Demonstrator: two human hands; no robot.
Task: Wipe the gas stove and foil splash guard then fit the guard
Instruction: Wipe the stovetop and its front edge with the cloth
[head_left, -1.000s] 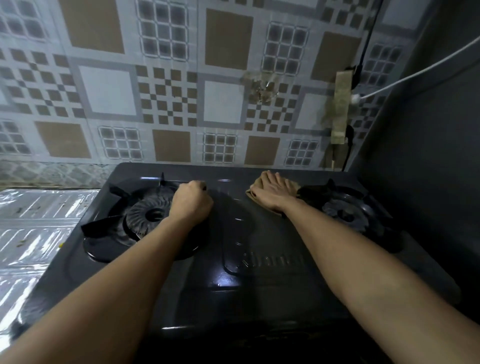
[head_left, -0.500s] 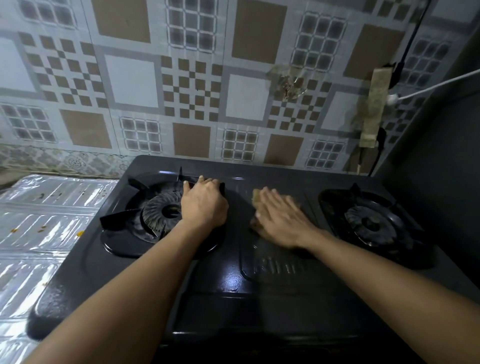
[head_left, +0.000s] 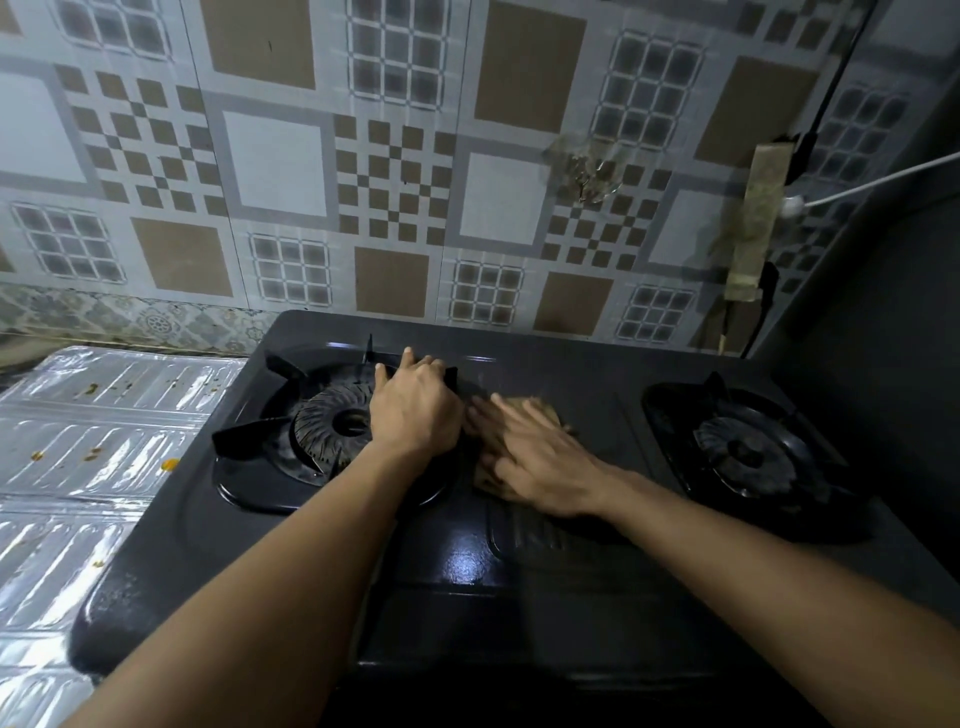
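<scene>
Gas stove: black two-burner gas stove (head_left: 467, 566) fills the middle of the view, its glossy top catching light near 6 o'clock of the hands.
Left burner: left burner (head_left: 337, 423) with its black pan support sits at 9 o'clock of the stove's centre.
Right burner: right burner (head_left: 748, 457) with its own support sits at 3 o'clock, well apart from both hands.
Left hand: left hand (head_left: 415, 405) rests on the right side of the left burner's pan support, fingers (head_left: 408, 356) curled over a prong at the support's 1 o'clock; it grips the support.
Right hand: right hand (head_left: 535, 457) lies flat on a cloth, fingers straight and spread narrowly, pointing toward 10 o'clock; blurred, just beside the left hand.
Cloth: tan cleaning cloth (head_left: 540, 410) pressed on the stove top between the two burners, mostly covered by the right hand, edges showing at 12 and 7 o'clock of the hand.
Foil splash guard: ribbed silver foil splash guard (head_left: 93, 467) lies flat on the worktop at 9 o'clock of the stove, touching or just beside its left edge, flecked with orange food spots.
Wall: patterned tile wall (head_left: 363, 156) behind the stove at 12 o'clock.
Cable: white cable (head_left: 872, 182) runs in from 2 o'clock to a taped spot on the wall.
</scene>
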